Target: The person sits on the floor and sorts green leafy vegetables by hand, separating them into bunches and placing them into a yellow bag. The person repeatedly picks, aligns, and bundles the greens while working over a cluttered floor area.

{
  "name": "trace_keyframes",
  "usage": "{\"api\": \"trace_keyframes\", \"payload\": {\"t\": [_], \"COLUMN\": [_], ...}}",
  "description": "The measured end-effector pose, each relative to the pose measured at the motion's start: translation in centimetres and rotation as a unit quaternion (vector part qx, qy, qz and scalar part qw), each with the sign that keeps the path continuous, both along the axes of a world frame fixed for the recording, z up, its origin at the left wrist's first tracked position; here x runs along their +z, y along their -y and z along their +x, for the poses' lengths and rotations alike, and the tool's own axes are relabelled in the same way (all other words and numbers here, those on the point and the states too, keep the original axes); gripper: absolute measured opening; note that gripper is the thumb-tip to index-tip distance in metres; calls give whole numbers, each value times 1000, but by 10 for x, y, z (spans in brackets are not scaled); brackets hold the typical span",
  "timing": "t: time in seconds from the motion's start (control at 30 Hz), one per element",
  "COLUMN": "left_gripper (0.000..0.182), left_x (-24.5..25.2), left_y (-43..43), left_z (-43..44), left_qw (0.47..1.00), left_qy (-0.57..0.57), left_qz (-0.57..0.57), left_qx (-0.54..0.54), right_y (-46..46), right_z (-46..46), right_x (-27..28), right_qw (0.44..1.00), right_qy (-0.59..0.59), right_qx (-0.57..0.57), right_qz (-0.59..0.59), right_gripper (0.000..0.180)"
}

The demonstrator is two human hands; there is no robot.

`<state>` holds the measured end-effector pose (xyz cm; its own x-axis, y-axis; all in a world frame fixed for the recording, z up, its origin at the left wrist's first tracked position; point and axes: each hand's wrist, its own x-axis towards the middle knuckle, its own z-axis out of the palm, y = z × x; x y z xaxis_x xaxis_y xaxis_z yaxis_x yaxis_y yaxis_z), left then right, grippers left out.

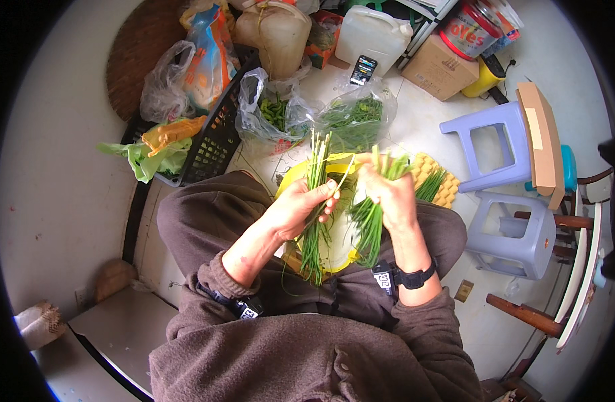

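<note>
My left hand [303,207] grips a bunch of long green stems like garlic chives [315,241], their pale ends pointing away from me. One yellowish stalk [344,176] sticks out between its thumb and fingers. A second chive bunch [369,228], pale ends also away from me, is held in my right hand [390,193], which is slightly blurred. Both bunches are above a yellow-rimmed basin [293,175] between my legs; the hands hide much of its inside. Just right of the right hand, more chives [431,185] lie on a bumpy yellow foam pad [447,188].
Clear plastic bags of chives [355,118] and green pods [273,113] lie ahead, near a phone [363,69] leaning on a white jug [373,37]. A black crate [214,120] stands left. Purple plastic stools [493,145] and a cardboard box [440,65] are on the right.
</note>
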<state>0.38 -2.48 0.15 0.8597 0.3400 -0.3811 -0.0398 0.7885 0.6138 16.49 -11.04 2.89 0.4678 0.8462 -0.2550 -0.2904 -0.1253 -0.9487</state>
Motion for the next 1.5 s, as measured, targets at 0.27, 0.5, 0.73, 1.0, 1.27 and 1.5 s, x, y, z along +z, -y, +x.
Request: {"api": "trace_keyframes", "payload": {"t": [0.27,0.5,0.73,1.0,1.27,1.5], "left_gripper": [16,18,20,20,19,19], "left_x": [1,2,1,0,1,2], "left_y": [-1,0,0,-1,-4,-6], "left_z": [-1,0,0,-1,0,0], "left_qw": [1000,1000,1000,1000,999,998], "left_qy": [-1,4,6,-5,-23,-29], "left_qz": [12,8,13,13,20,36], "left_qx": [-12,-4,-3,6,22,37], "right_y": [0,-2,0,8,11,7], "right_z": [-1,-7,-5,36,29,22], "right_x": [-2,1,-3,13,1,-7], "right_qw": [999,999,999,982,937,918], "right_qy": [-16,-28,-32,6,278,370], "right_qx": [-18,9,-13,-168,99,104], "right_qz": [33,19,35,87,-188,-103], "right_gripper": [7,11,3,6,27,29]}}
